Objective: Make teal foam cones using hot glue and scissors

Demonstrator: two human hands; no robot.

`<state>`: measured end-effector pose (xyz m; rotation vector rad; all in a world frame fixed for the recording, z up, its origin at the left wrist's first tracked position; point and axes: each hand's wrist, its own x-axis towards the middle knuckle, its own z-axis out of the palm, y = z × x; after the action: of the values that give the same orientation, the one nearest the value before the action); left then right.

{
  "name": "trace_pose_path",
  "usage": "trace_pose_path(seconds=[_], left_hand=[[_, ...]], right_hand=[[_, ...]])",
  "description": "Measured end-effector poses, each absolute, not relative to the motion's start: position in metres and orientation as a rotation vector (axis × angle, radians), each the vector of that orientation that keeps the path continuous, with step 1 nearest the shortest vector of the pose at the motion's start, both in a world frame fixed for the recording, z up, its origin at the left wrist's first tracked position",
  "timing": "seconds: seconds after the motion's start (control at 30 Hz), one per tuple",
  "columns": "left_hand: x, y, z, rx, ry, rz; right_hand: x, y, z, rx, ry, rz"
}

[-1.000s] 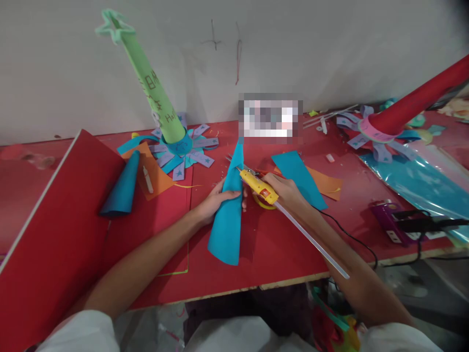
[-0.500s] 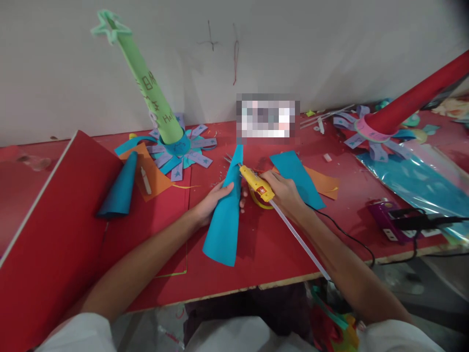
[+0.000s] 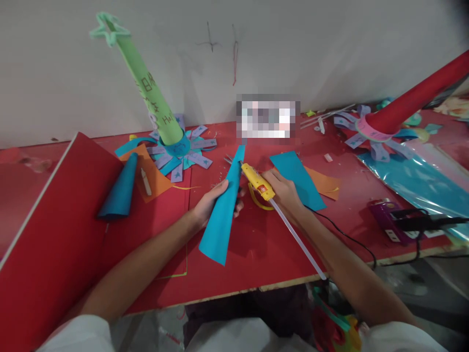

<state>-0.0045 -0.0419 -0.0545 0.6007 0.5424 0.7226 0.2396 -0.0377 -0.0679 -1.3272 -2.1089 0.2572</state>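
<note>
My left hand [image 3: 211, 201] is closed around a rolled blue paper cone [image 3: 220, 215], thumb on top and fingertips showing past its right edge. The cone's narrow end points away from me, its wide end towards me. In my right hand [image 3: 284, 188] is a yellow glue gun [image 3: 257, 181] with a long clear glue stick [image 3: 296, 238] sticking out behind. The nozzle meets the cone's right edge near the narrow end. Under the glue gun lie yellow-handled scissors [image 3: 259, 201], partly hidden. A flat blue paper piece [image 3: 297, 180] lies right of my right hand.
A finished-looking blue cone [image 3: 119, 190] and a white pen [image 3: 145, 182] lie left by orange paper [image 3: 156, 176]. A green paper tower [image 3: 152, 93] and a red paper tube [image 3: 421, 93] stand behind. A purple power strip [image 3: 390, 222] with black cables sits right.
My left hand has turned the blue cone slightly, its wide end shifting left and its right edge rolling round. The glue gun has moved slightly right, its nozzle still at the cone's edge.
</note>
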Motion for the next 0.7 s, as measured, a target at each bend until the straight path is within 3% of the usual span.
trace_pose_path(seconds=[0.7], left_hand=[[0.001,-0.040,-0.060,0.738,0.624,0.779]], right_hand=[[0.240,-0.036,-0.079,-1.332,-2.077,0.242]])
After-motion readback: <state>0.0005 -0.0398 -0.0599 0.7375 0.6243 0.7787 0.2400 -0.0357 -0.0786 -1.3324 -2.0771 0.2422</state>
